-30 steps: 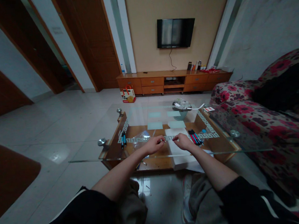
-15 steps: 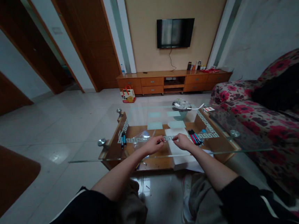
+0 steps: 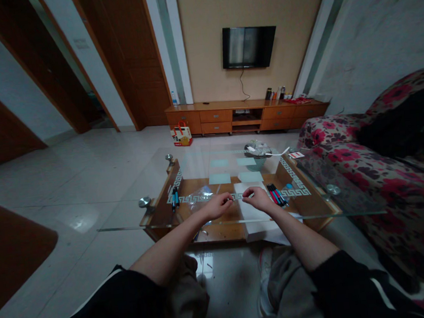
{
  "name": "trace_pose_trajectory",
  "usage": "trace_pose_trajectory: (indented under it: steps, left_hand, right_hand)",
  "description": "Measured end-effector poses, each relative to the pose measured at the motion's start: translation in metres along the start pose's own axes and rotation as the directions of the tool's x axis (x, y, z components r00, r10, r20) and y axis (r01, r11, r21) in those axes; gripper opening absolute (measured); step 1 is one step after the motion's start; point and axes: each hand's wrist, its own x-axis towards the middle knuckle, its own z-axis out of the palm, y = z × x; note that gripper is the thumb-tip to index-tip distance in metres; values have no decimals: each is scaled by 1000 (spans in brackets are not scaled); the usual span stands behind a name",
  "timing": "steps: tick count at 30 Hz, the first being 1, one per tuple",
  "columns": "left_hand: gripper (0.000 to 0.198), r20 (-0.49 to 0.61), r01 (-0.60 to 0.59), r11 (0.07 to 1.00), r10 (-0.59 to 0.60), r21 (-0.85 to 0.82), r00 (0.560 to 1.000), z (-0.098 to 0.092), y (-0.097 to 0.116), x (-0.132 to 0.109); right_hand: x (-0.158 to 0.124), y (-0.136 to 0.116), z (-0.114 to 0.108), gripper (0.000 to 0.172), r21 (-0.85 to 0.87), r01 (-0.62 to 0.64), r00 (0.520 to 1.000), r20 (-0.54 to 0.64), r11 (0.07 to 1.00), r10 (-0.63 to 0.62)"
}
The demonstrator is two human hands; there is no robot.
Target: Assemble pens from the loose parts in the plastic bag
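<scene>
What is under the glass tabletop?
Under the glass tabletop, a wooden shelf holds a white box. The left hand covers part of the shelf, the right hand part of the box; anything there cannot be seen.

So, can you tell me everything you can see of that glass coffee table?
The coffee table has a clear glass top with pale key-pattern bands and frosted-looking rectangles. Round, shiny, metal-looking fittings show near its corners, above a brown, wood-looking base with a lower shelf. It stands upright on the floor. Two groups of pens lie on the glass; whether the left hand or right hand touches it isn't clear.
</scene>
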Motion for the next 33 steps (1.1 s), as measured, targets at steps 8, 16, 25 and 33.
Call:
trace_pose_trajectory:
  steps: [8,16,25,33]
  left_hand:
    - [27,-2,-23,1000,23,-16,1000,0,-1,0]
    - [26,8,-31,999,31,-39,999,0,-2,1]
    - [29,25,-9,998,11,-66,1000,2,0,0]
    - [36,41,-16,998,19,-67,999,-1,4,-1]
  right_hand:
    - [-6,-23,1,34,478,-30,988,145,878,-45]
    - [-4,-17,6,35,508,-27,979,187,861,-80]
    - [-3,-11,13,32,571,-67,970,229,818,-80]
    - [-6,-20,7,31,559,-45,965,239,828,-109]
